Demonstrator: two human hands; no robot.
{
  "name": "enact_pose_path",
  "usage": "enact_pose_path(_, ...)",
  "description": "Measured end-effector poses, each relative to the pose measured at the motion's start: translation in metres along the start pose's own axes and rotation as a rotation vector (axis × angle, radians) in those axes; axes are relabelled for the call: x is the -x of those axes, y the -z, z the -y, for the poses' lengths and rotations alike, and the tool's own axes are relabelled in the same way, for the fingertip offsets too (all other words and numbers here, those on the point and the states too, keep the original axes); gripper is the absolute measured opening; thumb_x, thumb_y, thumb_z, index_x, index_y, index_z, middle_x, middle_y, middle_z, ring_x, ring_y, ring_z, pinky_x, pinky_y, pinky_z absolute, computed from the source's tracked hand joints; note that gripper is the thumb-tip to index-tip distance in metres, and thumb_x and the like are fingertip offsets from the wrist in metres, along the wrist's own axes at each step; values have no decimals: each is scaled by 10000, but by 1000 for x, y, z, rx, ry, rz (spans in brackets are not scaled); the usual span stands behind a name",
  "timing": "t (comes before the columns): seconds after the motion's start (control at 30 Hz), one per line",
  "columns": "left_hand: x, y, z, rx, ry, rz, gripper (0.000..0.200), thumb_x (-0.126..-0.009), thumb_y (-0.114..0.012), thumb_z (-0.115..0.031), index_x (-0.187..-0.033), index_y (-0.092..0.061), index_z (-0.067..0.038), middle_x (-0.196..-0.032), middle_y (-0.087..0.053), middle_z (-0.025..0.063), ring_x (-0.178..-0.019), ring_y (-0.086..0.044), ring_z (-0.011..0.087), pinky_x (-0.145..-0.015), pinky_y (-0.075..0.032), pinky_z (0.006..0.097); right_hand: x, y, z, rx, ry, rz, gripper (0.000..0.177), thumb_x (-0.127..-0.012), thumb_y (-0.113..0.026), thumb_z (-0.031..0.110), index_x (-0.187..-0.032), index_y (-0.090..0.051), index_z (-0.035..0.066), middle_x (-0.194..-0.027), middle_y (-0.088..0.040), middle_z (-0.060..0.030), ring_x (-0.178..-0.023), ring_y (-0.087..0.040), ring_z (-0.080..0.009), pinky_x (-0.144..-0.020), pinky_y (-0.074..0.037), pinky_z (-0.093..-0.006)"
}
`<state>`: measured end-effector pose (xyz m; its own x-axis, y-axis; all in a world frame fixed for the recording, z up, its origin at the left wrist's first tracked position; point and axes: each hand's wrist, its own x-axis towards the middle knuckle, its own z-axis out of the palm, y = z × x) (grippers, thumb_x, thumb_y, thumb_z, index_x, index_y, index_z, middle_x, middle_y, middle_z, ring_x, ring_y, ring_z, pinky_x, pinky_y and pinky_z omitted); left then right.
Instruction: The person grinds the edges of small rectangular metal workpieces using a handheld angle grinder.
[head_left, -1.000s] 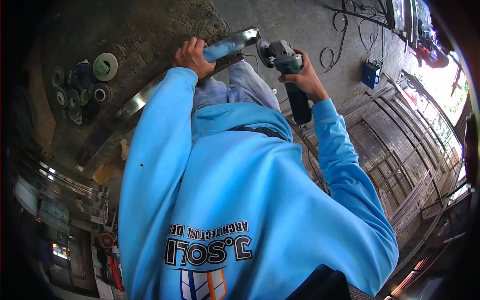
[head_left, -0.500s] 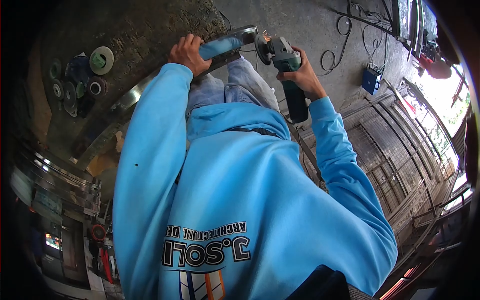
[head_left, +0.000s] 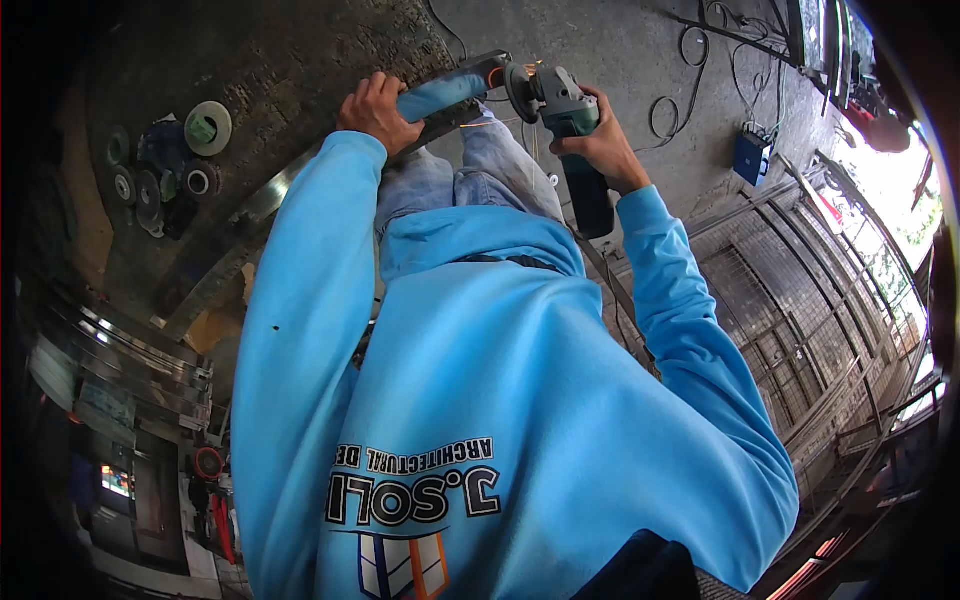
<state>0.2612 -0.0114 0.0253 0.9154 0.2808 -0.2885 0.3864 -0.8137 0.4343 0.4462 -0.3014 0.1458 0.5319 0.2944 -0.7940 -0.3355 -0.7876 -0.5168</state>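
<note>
My left hand [head_left: 379,112] is wrapped over a long shiny metal bar [head_left: 445,94], holding it on the dark workbench [head_left: 300,60]. An angle grinder [head_left: 583,155] with a dark green and black body is gripped in my right hand [head_left: 607,145], its handle pointing down towards me. The grinder's round disc [head_left: 520,92] meets the right end of the bar, and sparks fly around it. Behind my left sleeve, the bar's other stretch is partly hidden.
Several grinding discs [head_left: 208,128] lie at the left on the bench. A blue box [head_left: 752,156] with cables stands on the floor at the right, near coiled cable [head_left: 664,118]. Metal frames [head_left: 800,300] lean along the right side.
The grinder and my right hand have shifted slightly left, and the disc now sits against the bar's end. More sparks show around it. My left hand keeps its hold.
</note>
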Motion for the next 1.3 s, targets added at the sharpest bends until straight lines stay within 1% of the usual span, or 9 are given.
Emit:
enact_pose_path(0.1, -1, 1, 1, -3, 15, 10, 548, -671, -923, -351, -1129, -696, -152, -1147, -641, 71, -1123, -661, 296, -971, -566, 464, 8, -3, -12, 35, -3, -20, 1067, -595, -938, 78, -1533, -431, 58, -1362, -618, -196, -1246, -639, -354, -1108, -497, -424)
enact_pose_path(0.17, -1, 2, 1, 1, 14, 22, 548, -675, -921, -352, -1132, -698, -148, -1146, -644, 74, -1128, -662, 296, -972, -566, 466, 17, 0, -18, 163, 54, -18, 1067, -600, -940, 78, -1535, -425, 54, -1382, -608, -215, -1268, -631, -370, -1122, -492, -417)
enact_pose_path(0.2, 0, 1, 2, 0, 14, 24, 548, -675, -921, -352, -1132, -698, -148, -1146, -644, 74, -1128, -662, 296, -972, -566, 466, 23, 0, -16, 171, 14, -12, 1090, -600, -953, 84, -1543, -407, 54, -1398, -598, -228, -1279, -628, -372, -1139, -483, -408)
enact_pose_path(0.27, 0, -3, 5, 25, -8, -32, 505, -667, -901, -335, -1080, -678, -149, -1106, -622, 77, -1093, -656, 315, -934, -570, 488, 26, -2, -21, 135, 17, -28, 1101, -602, -957, 87, -1550, -397, 58, -1406, -592, -229, -1282, -626, -375, -1143, -482, -411)
enact_pose_path(0.5, 0, -5, 5, 26, -13, -37, 501, -672, -897, -334, -1086, -680, -154, -1102, -626, 73, -1088, -659, 316, -926, -571, 494, 14, -14, -9, 81, 27, -86, 1108, -604, -955, 98, -1553, -386, 58, -1416, -574, -229, -1299, -607, -384, -1150, -476, -433)
enact_pose_path(0.7, 0, -7, 5, 18, -13, -57, 484, -688, -885, -336, -1091, -683, -162, -1099, -627, 65, -1096, -657, 309, -929, -565, 491, 2, -14, -1, 32, 56, -74, 1104, -592, -941, 122, -1551, -396, 66, -1399, -579, -225, -1285, -608, -374, -1143, -477, -421)
enact_pose_path(1.03, 1, -8, 4, 22, -17, -73, 466, -687, -881, -337, -1066, -680, -153, -1090, -623, 72, -1095, -655, 314, -935, -564, 491, 4, -11, -7, 25, 30, -75, 1118, -586, -946, 110, -1556, -392, 73, -1403, -581, -216, -1288, -608, -374, -1145, -475, -415)
enact_pose_path(1.2, -1, -8, 5, 16, -22, -71, 465, -688, -880, -340, -1060, -678, -147, -1092, -623, 78, -1095, -654, 316, -939, -563, 492, 8, -12, -19, 77, 24, -62, 1106, -592, -947, 112, -1553, -401, 79, -1410, -576, -222, -1298, -604, -389, -1155, -471, -426)
enact_pose_path(1.3, -1, -8, 4, 4, -17, -65, 472, -688, -881, -342, -1068, -680, -147, -1095, -624, 79, -1100, -653, 317, -946, -561, 489, 3, -14, -15, 19, 26, -81, 1103, -593, -945, 110, -1553, -403, 89, -1425, -568, -229, -1299, -607, -400, -1164, -467, -433)
